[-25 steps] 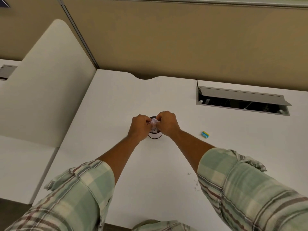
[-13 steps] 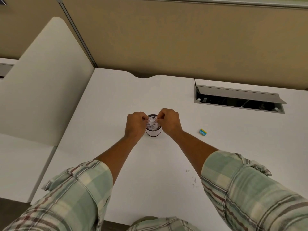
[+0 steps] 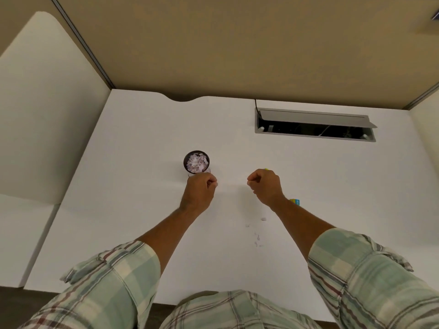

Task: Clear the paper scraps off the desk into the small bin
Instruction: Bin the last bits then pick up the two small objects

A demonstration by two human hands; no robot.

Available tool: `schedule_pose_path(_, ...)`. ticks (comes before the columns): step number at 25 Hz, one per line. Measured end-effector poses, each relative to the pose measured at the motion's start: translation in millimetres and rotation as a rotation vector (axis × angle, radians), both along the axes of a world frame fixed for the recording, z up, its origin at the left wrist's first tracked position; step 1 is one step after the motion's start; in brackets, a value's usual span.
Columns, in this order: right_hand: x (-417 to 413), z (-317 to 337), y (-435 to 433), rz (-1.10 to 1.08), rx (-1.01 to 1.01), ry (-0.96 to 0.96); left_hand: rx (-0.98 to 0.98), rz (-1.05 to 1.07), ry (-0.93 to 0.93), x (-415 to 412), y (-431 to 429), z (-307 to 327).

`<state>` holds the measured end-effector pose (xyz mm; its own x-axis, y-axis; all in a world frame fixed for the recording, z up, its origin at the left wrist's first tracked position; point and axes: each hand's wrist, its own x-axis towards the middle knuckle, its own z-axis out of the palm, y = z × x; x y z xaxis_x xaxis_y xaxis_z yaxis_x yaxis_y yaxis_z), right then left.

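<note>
A small bin (image 3: 196,161), dark-walled and heaped with pale, lilac-tinged paper scraps (image 3: 196,161), stands on the white desk (image 3: 133,186) left of frame centre, just above the left hand (image 3: 199,191). That grip is curled closed; whether it holds anything cannot be told. The right hand (image 3: 265,186), also loosely fisted, hovers well right of the bin. A few tiny loose scraps (image 3: 257,237) lie on the desk below it, beside a blue-and-yellow eraser (image 3: 295,201) partly behind the wrist.
</note>
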<state>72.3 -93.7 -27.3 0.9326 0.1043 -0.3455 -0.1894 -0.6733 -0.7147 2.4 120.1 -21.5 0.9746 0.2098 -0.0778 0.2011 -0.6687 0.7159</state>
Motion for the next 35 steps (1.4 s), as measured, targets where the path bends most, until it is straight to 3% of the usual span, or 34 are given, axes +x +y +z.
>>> schedule_pose_path(5,-29,-27,-61,0.151,-0.255,0.067,0.019,-0.112,0.237,-27,-40,-39)
schedule_pose_path(10,-56,-47,-81,0.255,-0.285,0.105,-0.02,-0.18,0.37,-49,-77,-57)
schedule_pose_path(18,-71,-67,-79,0.399,-0.402,0.089,0.0,-0.204,0.376,-55,-109,-67)
schedule_pose_path(27,-88,-57,-91,0.404,-0.261,0.158,0.139,-0.258,0.369,-52,-122,-71)
schedule_pose_path(35,-115,-66,-96,0.484,-0.238,0.205,-0.005,-0.344,0.381,-60,-118,-69)
